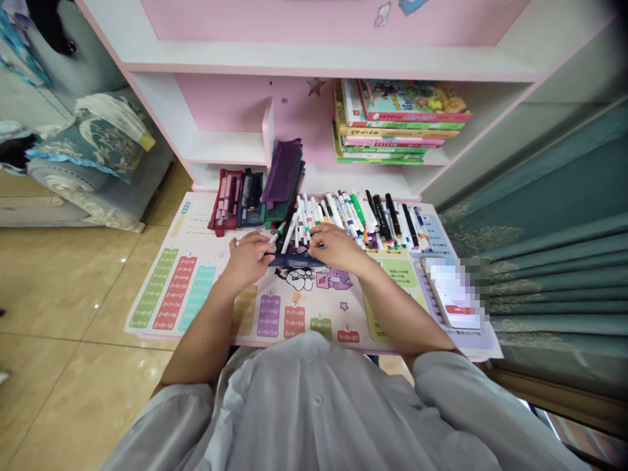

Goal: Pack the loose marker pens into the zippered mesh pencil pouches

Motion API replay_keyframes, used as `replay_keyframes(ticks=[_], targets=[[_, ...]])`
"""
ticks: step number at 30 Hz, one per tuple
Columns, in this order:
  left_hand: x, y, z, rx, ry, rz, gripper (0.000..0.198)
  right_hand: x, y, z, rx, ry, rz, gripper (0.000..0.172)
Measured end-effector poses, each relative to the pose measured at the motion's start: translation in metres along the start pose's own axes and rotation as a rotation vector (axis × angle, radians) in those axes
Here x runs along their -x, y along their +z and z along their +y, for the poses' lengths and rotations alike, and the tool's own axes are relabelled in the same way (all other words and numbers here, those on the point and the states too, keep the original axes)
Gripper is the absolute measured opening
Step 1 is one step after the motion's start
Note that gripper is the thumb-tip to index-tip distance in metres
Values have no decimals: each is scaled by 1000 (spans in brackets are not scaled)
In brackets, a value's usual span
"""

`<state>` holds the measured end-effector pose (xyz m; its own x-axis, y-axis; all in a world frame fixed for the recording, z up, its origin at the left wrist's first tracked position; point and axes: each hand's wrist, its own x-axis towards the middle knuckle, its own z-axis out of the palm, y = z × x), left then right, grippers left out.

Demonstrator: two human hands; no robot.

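Note:
A dark blue pencil pouch (294,260) lies flat near the middle of the desk. My left hand (248,261) is closed on its left end, thumb and fingers pinching the edge. At the other end my right hand (338,248) has its fingers curled onto the pouch's right side. Just behind the pouch, many white and black markers (343,212) lie in a loose row, some tips reaching between my hands. A red pouch (226,199) and a blue pouch (251,196), both with pens inside, lie to the back left. Beside them, purple and green pouches (283,171) are stacked.
The desk (206,229) has a printed mat with times tables. A phone (452,294) lies at the right. Behind stands a pink and white shelf (324,59) with stacked books (397,124). A teal curtain (554,229) hangs on the right, and an armchair (93,150) is at the left.

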<state>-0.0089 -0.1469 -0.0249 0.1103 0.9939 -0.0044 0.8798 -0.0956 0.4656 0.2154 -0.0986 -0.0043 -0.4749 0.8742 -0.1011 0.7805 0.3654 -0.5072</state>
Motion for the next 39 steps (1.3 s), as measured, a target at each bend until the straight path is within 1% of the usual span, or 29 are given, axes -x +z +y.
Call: replay_keyframes(ticks=[6, 20, 24, 33, 39], targets=[[1, -1, 5, -28, -3, -8, 15, -1, 0, 1, 5, 15, -9, 18], [1, -3, 4, -77, -50, -10, 19, 2, -9, 3, 23, 68, -55, 20], [1, -2, 2, -77, -45, -3, 18, 1, -11, 6, 24, 58, -45, 20], [1, -2, 1, -86, -42, 6, 15, 0, -12, 12, 65, 69, -75, 19], [1, -1, 1, -89, -49, 11, 15, 1, -14, 11, 81, 73, -84, 19]])
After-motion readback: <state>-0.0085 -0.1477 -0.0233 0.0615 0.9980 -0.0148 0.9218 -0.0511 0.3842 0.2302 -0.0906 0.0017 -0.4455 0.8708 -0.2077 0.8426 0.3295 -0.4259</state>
